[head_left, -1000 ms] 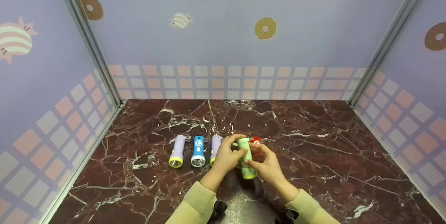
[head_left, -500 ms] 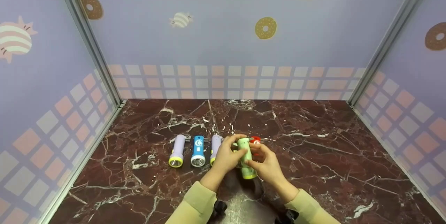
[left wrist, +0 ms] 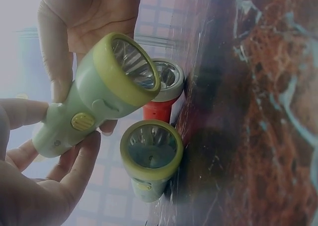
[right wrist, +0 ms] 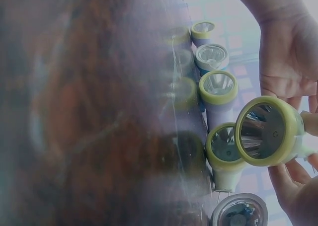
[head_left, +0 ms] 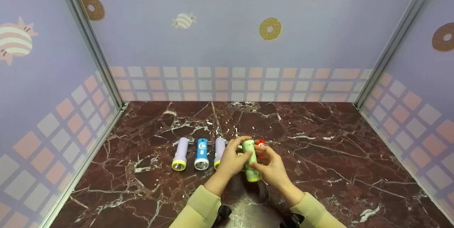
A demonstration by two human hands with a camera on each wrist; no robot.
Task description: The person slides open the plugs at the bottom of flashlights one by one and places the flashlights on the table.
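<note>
A pale green flashlight (head_left: 253,174) with a yellow-green rim is held above the table between both hands. My left hand (head_left: 231,157) grips its tail end from the left, thumb along the body. On the other side my right hand (head_left: 275,168) pinches the body with thumb and fingers. The left wrist view shows its slide switch (left wrist: 82,121) and its lens facing down toward the table. Below it lies a second green flashlight (left wrist: 151,156), mostly covered by the hands in the head view. A red flashlight (head_left: 260,144) lies just beyond the right hand, partly hidden.
Left of the hands, a purple flashlight (head_left: 182,150), a blue flashlight (head_left: 201,153) and another purple flashlight (head_left: 219,146) lie in a row, lenses toward me. The marbled table (head_left: 337,171) is bounded by patterned walls (head_left: 227,43) at the back and both sides.
</note>
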